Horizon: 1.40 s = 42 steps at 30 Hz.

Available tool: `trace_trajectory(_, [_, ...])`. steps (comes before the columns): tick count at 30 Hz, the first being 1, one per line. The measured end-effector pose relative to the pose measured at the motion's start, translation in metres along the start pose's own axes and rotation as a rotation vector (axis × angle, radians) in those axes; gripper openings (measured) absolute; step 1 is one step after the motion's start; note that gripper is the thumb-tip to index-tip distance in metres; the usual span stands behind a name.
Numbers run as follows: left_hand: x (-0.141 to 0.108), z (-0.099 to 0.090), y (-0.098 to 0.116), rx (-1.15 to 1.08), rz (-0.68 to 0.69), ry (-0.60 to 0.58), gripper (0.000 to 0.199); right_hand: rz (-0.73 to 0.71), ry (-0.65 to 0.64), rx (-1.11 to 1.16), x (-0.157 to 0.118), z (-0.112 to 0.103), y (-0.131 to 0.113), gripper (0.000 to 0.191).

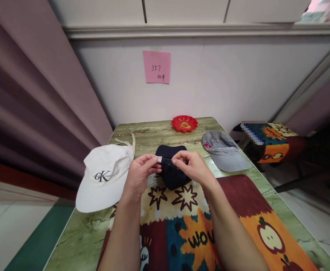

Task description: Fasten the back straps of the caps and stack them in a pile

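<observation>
A dark navy cap (174, 177) is at the middle of the table, at the far edge of the patterned mat. My left hand (144, 169) pinches the cap's strap at a small silvery-white buckle. On the right side of the same strap, my right hand (190, 163) grips it between thumb and finger. The strap runs between both hands above the cap. To the left lies a white cap (105, 175) with black letters, its brim toward me and its strap ends loose. A grey cap (220, 148) with a red patch rests on the right.
A red scalloped dish (184, 123) stands at the table's back edge. The colourful mat (179, 233) covers the near part of the green table (83, 233). A pink note (157, 67) is on the wall. A curtain hangs at left; a stool with patterned cloth (275, 145) stands at right.
</observation>
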<state>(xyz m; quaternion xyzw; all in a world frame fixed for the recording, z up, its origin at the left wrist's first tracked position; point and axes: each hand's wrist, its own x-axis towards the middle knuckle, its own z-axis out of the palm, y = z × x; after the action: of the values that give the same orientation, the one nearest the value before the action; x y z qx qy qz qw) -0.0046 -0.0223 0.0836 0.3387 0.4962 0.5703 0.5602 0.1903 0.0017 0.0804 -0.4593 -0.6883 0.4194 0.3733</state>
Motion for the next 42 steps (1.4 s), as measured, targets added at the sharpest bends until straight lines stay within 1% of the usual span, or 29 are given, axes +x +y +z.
trace_trajectory(7, [0.0, 0.007, -0.004, 0.006, -0.034, -0.053, 0.032, -0.012, 0.023, 0.021, 0.002, 0.006, 0.003, 0.016])
trace_trajectory(16, [-0.003, 0.007, -0.003, 0.104, -0.049, -0.1, 0.035, -0.051, 0.021, -0.019, 0.004, 0.006, 0.006, 0.022])
trace_trajectory(18, [-0.003, 0.007, -0.002, 0.143, -0.03, -0.122, 0.035, -0.061, 0.025, -0.026, 0.004, 0.005, 0.007, 0.023])
trace_trajectory(23, [-0.002, 0.003, -0.004, 0.294, 0.084, -0.148, 0.031, -0.071, 0.016, -0.02, 0.005, 0.006, 0.008, 0.024])
trace_trajectory(28, [0.0, 0.0, -0.007, 0.367, 0.119, -0.204, 0.03, -0.065, 0.004, -0.021, 0.004, 0.008, 0.008, 0.024])
trace_trajectory(31, [-0.001, -0.001, -0.006, 0.401, 0.192, -0.179, 0.028, -0.07, -0.009, -0.009, 0.004, 0.008, 0.008, 0.025])
trace_trajectory(33, [-0.002, -0.002, -0.005, 0.423, 0.221, -0.185, 0.027, -0.073, -0.019, -0.001, 0.005, 0.008, 0.008, 0.025])
trace_trajectory(37, [-0.004, -0.004, -0.002, 0.444, 0.188, -0.27, 0.024, -0.081, -0.021, -0.021, 0.005, 0.008, 0.007, 0.025])
trace_trajectory(42, [-0.004, -0.004, -0.002, 0.457, 0.159, -0.345, 0.025, -0.087, -0.04, -0.057, 0.003, 0.006, 0.002, 0.023])
